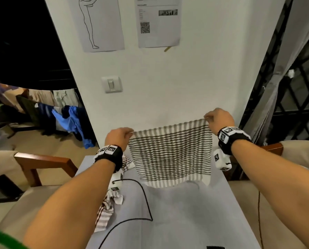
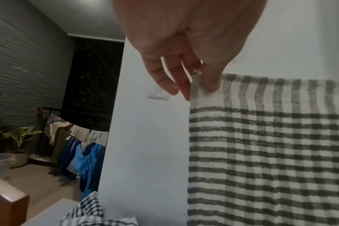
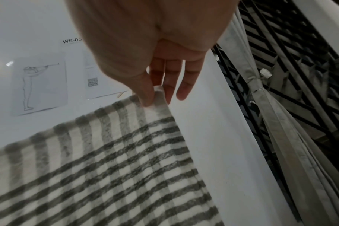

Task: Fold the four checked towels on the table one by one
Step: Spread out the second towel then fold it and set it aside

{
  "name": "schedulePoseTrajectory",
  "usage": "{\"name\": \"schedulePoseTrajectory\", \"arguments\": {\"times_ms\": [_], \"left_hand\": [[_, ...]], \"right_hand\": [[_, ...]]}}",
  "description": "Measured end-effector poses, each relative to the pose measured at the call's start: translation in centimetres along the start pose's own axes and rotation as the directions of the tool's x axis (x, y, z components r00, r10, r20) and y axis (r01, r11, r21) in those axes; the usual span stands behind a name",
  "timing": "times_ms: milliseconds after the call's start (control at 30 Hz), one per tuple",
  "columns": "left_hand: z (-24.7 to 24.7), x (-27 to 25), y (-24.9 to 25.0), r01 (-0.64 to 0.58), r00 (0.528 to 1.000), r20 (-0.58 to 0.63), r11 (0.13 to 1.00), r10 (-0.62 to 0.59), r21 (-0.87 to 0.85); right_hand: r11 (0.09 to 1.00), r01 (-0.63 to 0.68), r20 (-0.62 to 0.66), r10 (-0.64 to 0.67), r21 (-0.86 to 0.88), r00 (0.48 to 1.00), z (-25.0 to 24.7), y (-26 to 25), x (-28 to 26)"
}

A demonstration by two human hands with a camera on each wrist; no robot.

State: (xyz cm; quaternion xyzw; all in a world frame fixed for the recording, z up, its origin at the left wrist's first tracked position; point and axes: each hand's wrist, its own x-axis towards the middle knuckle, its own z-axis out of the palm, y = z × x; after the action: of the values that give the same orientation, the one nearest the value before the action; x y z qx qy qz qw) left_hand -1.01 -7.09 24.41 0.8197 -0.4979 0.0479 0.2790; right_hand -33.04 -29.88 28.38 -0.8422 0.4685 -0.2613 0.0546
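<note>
Holding the towel (image 1: 169, 155) up by its two top corners, spread flat in the air over the far end of the table (image 1: 195, 212), bottom hem just brushing or just clear of the surface, hard to tell which. Left hand (image 1: 118, 139) pinching the left corner between thumb and forefinger, other fingers (image 2: 164, 82) hanging loose; right hand (image 1: 220, 119) pinching the right corner likewise, and sitting higher, so the top edge slopes. Probably squaring the cloth before the first fold. To do it well: level the hands, keep the top edge taut, then lower the hem onto bare table and lay the cloth flat, or bring corner to corner with edges matched. Steer clear of the black cable (image 1: 146, 200) and the crumpled towels (image 1: 107, 207) at left.
</note>
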Motion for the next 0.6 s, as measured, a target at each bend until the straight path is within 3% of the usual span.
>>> {"name": "schedulePoseTrajectory", "arguments": {"times_ms": [100, 200, 367, 500, 600], "left_hand": [[-1.3, -0.2, 0.3, 0.015, 0.996, -0.084, 0.999, -0.018, -0.03], [-1.7, -1.6, 0.1, 0.024, 0.996, -0.089, 0.999, -0.027, -0.036], [-0.2, -5.7, -1.1, -0.013, 0.996, 0.092, 1.0, 0.013, 0.001], [1.2, -9.0, -1.7, -0.008, 0.958, 0.286, 0.999, -0.003, 0.036], [2.5, -11.6, -2.2, -0.037, 0.883, 0.47, 0.996, -0.004, 0.078]], "right_hand": [[0.996, 0.014, -0.077, -0.007, 0.089, 0.997, -0.7, 0.6, -0.8], [0.989, 0.032, -0.064, -0.023, 0.147, 0.998, -0.6, 1.6, -2.7], [0.993, 0.052, 0.207, -0.072, 0.102, 0.976, 0.7, 3.5, -6.7], [0.999, 0.052, 0.487, -0.047, 0.003, 0.872, 2.2, 4.6, -10.6], [0.995, 0.072, 0.632, -0.012, -0.069, 0.775, 3.4, 5.0, -13.5]]}}
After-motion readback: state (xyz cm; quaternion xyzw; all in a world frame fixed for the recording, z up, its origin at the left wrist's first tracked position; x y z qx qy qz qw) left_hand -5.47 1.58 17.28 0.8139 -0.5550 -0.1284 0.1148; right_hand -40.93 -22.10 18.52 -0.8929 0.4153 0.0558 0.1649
